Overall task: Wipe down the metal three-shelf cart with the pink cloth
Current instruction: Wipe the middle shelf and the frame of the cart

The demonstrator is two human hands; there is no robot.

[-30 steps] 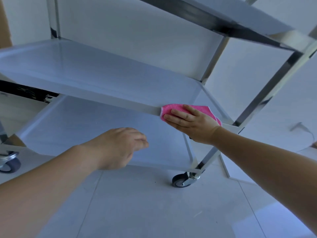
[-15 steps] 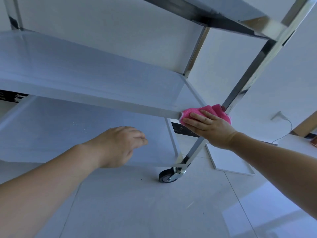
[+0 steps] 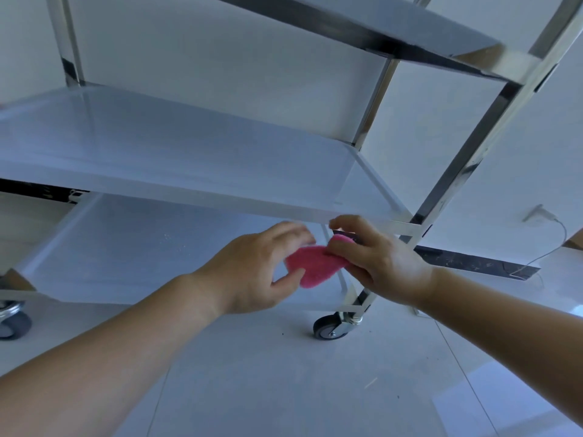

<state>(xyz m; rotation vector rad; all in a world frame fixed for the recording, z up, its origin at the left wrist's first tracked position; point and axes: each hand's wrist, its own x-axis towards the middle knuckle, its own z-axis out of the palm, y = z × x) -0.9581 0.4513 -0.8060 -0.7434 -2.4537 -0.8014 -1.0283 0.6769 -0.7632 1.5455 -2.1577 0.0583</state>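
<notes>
Below the front edge of the middle shelf (image 3: 189,159) of the shiny metal three-shelf cart (image 3: 467,165), I have both bare hands meeting in the air around the crumpled pink cloth (image 3: 310,263). My left hand (image 3: 252,272) has its grip pinched on the cloth's left end, thumb underneath and fingers over the top. My right hand (image 3: 375,260) has its grip closed on the cloth's right end, fingers curled over it, though motion blur softens the fingertips. I see the cloth lifted clear of the cart, touching no shelf, just under the middle shelf's near right corner and in front of the bottom shelf (image 3: 151,247). Up at the top right I see the underside of the top shelf (image 3: 362,23). One small grey caster wheel (image 3: 328,330) sits on the pale tiled floor (image 3: 284,389) beneath my right wrist, and another caster (image 3: 12,323) shows at the left edge
</notes>
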